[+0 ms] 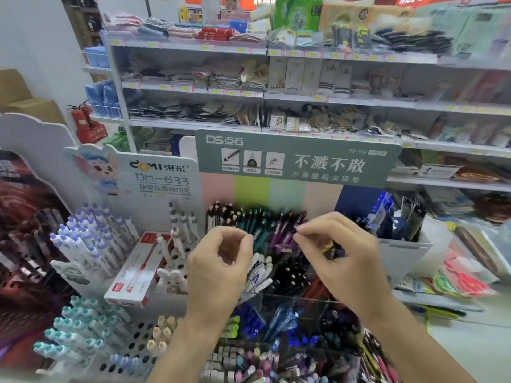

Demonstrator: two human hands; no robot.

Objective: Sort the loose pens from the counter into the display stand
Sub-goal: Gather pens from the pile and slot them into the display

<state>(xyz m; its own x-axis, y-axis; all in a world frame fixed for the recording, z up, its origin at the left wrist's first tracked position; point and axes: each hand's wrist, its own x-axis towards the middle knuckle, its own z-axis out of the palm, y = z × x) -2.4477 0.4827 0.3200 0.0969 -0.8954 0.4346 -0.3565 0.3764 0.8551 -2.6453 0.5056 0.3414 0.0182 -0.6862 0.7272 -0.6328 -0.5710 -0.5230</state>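
Fingers (pixel 246 239) of both hands curl as if pinching, contents indiscernible, over the display stand (pixel 293 158); most pens (pixel 265 225) slotted, remainder unclear.

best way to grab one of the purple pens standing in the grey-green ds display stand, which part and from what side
Probably by the cap end of a purple pen, pinched from above and the front. The pens stand packed tightly in the grey-green display stand, leaning back, so only their tops are free and the barrels are hemmed in by neighbours. The right hand hovers nearest, with the left hand beside it.
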